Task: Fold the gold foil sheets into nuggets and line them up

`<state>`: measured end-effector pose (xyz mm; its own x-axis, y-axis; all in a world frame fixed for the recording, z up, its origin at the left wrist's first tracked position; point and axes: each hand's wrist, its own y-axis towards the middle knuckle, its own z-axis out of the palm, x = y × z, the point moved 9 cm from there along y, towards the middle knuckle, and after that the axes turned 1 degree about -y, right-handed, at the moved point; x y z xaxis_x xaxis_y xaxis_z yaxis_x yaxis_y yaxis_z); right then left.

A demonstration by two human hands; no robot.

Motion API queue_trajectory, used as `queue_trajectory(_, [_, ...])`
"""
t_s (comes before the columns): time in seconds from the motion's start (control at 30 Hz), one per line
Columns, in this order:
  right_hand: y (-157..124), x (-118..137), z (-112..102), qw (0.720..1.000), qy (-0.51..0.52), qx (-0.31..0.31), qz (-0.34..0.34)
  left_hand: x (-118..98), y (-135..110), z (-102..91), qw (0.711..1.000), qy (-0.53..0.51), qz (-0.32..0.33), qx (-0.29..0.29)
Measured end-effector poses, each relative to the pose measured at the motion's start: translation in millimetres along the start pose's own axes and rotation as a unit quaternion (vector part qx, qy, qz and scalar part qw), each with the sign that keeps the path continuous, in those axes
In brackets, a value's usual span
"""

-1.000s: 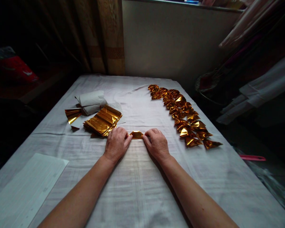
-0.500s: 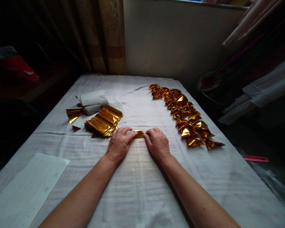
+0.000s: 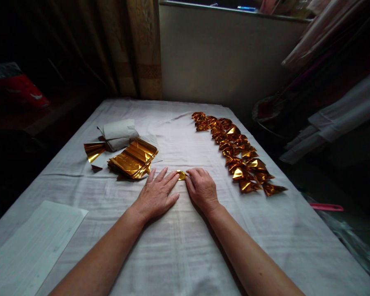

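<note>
Brown curtain (image 3: 144, 49) beside pale wall (image 3: 218, 53); red package (image 3: 23, 88) further left

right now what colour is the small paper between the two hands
The small paper is shiny gold, in the head view.

I think I am in a home, because I see a long brown curtain (image 3: 143, 49) by the wall (image 3: 222, 57), hanging clothes (image 3: 345, 113) and my cloth-covered worktop (image 3: 179, 246).

A small, folded gold foil piece (image 3: 181, 176) (shiny, partly covered) lies between the fingers (image 3: 172, 178).
</note>
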<state>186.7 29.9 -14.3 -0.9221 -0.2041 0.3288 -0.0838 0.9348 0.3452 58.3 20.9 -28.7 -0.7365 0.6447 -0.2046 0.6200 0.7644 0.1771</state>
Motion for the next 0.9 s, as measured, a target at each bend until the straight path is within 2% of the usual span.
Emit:
queue_trajectory(0.07, [-4,12,1,0.998,0.004,0.017,-0.057,1,0,1.7,1.0,0.001,0.0,0.005])
queue_trajectory(0.17, [-12,26,12,0.989,-0.009,0.092,-0.119,1,0,1.8,1.0,0.007,-0.002,0.009])
queue_trajectory(0.27, [-18,25,20,0.981,-0.037,0.159,-0.102,2,0,2.7,1.0,0.018,-0.008,0.02])
queue_trajectory(0.37, [-20,23,23,0.977,-0.051,0.192,-0.081,1,-1,2.2,0.999,0.03,-0.008,0.022])
queue_trajectory(0.57, [-21,22,25,0.977,-0.052,0.196,-0.064,7,-7,1.3,0.998,0.028,-0.029,0.038])
queue_trajectory(0.9, [-21,23,23,0.977,-0.059,0.198,-0.059,18,-27,-7.7,0.999,0.045,-0.031,0.001])
